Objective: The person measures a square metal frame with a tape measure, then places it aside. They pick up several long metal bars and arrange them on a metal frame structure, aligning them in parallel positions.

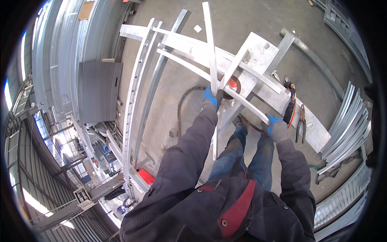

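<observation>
Both my hands wear blue gloves. My left hand (210, 98) grips a long upright silver metal strip (209, 44) that runs from the top of the picture down past my knees. My right hand (275, 127) grips the lower end of a slanted silver metal strip (189, 60) that crosses the first one. Both strips lie over a flat metal plate (258, 54) on a stack of crossed metal profiles. A red-centred disc (233, 85) shows just right of my left hand, partly hidden by the strips.
Pliers with dark handles (300, 121) and an orange-handled tool (291, 105) lie on a metal beam to the right. A long metal rail frame (135, 92) lies on the concrete floor at left. Bundled silver profiles (346, 125) are stacked at right. A dark cable (181, 109) curls on the floor.
</observation>
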Available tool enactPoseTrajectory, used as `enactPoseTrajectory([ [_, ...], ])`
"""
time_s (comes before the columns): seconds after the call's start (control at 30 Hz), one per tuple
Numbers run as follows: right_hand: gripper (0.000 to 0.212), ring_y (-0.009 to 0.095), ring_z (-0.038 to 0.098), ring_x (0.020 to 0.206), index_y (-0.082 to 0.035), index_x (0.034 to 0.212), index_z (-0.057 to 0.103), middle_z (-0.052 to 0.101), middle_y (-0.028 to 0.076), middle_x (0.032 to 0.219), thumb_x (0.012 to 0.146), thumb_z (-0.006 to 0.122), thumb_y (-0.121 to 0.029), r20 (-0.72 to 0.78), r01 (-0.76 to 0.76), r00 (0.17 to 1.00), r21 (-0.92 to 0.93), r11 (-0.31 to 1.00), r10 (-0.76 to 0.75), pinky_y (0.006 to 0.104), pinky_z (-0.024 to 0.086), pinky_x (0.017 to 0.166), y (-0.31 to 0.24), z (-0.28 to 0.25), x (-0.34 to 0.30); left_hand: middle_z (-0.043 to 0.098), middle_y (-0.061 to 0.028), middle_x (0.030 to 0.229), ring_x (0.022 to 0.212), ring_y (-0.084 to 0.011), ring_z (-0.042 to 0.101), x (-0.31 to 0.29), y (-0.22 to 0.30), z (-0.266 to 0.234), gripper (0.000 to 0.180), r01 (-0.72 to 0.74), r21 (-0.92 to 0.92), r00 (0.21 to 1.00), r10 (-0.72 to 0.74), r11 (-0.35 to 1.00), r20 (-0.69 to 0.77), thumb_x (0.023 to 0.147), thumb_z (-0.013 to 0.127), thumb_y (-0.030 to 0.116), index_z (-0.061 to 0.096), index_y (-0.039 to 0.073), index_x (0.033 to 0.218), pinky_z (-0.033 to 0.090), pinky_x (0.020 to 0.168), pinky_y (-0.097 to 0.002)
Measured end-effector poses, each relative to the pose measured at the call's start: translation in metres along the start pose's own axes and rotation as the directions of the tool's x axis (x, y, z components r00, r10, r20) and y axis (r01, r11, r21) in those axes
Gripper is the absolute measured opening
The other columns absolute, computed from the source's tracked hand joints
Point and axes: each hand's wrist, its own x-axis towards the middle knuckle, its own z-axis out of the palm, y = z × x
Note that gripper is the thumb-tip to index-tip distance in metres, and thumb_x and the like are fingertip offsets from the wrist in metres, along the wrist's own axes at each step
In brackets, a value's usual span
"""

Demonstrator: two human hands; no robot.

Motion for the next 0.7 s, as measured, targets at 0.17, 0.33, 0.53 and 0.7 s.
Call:
enactPoseTrajectory([
  [0.17,0.044,0.04,0.072,0.1,-0.014,0.13,0.07,0.075,0.019,0.11,0.095,0.071,-0.04,0.037,-0.005,0.999,0.029,1.0,0.004,0.0493,0.056,0.084,-0.037,0.014,0.059,0.073,-0.023,0.11,0.102,-0.0341,0.072,0.009,-0.004,-0.002,0.048,0.041,-0.002,0.998,-0.041,0.999,-0.056,0.088,0.079,0.032,0.068,-0.004,0.12,0.056,0.09,-0.0434],
  [0.33,0.041,0.038,0.071,0.11,-0.014,0.13,0.067,0.074,0.02,0.12,0.1,0.062,-0.042,0.159,-0.029,0.987,0.033,0.999,0.023,0.0481,0.056,0.092,-0.054,0.017,0.078,0.073,-0.0222,0.108,0.1,-0.0357,0.072,0.02,-0.022,-0.001,0.048,0.047,-0.079,0.998,-0.05,0.996,-0.043,0.088,0.08,0.033,0.069,-0.003,0.118,0.056,0.089,-0.044],
  [0.53,0.049,0.039,0.072,0.11,-0.009,0.124,0.068,0.074,0.02,0.12,0.099,0.064,-0.051,0.247,-0.093,0.964,-0.049,0.994,0.102,0.0474,0.057,0.091,-0.09,0.013,0.113,0.072,-0.0235,0.111,0.103,-0.0369,0.07,0.011,-0.019,0.001,0.05,0.003,-0.009,0.996,-0.003,1.0,-0.088,0.088,0.079,0.035,0.068,-0.003,0.118,0.055,0.09,-0.0458],
  [0.7,0.054,0.039,0.073,0.105,-0.009,0.123,0.068,0.075,0.022,0.114,0.096,0.066,-0.057,0.133,-0.025,0.991,-0.024,0.999,0.028,0.048,0.057,0.088,-0.093,0.001,0.095,0.07,-0.0238,0.109,0.101,-0.04,0.068,0.014,-0.02,0.0,0.049,0.048,-0.007,0.998,-0.048,0.999,-0.046,0.088,0.079,0.038,0.068,-0.002,0.114,0.054,0.09,-0.0478],
])
